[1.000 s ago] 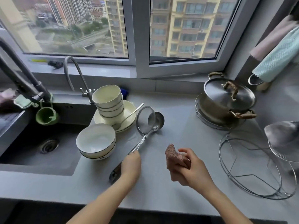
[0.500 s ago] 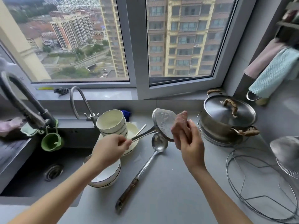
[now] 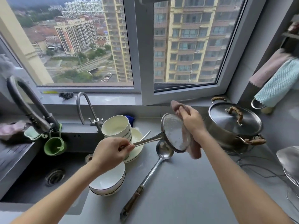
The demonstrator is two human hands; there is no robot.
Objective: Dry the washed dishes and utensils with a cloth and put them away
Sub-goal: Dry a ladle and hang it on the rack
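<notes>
We had the left hand [image 3: 111, 152] pinching the strainer [image 3: 175, 132] handle up over the counter [image 3: 186, 183] while the right hand [image 3: 192, 120] gripped the brown cloth [image 3: 193, 147] behind the mesh, so most of that cloth was hidden.

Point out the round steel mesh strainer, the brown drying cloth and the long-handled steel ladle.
Round steel mesh strainer [image 3: 175, 133], head view, on the mesh.
Brown drying cloth [image 3: 195, 150], head view, on the hanging lower end.
Long-handled steel ladle [image 3: 164, 151], head view, on its bowl.
</notes>
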